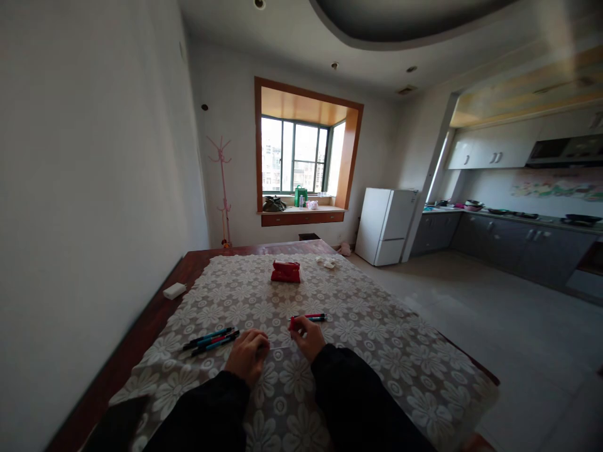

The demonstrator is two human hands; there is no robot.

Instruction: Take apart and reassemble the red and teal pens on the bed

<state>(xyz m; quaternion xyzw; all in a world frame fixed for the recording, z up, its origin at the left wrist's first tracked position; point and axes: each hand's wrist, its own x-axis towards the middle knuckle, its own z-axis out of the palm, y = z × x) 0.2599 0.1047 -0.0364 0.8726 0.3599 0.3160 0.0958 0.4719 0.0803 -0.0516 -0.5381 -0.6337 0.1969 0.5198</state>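
My left hand [249, 353] rests over the lace tablecloth [282, 402] with its fingers curled together. A thin whitish stick [281, 347] runs from its fingertips toward my right hand [307, 339]; its kind is unclear. In my right hand, thumb and fingers pinch a small red piece [293, 323], mostly covered. Several blue, red and black pens [211, 341] lie in a bunch left of my left hand. Just beyond my right fingers, red and blue pens [315, 317] lie side by side. Farther back stands a red pouch [286, 272].
A small white box [174, 290] lies at the table's left edge, near the wall. Crumpled white pieces [326, 263] sit at the far right of the cloth. A dark flat object [117, 424] is at lower left. A white fridge [385, 226] stands beyond the table.
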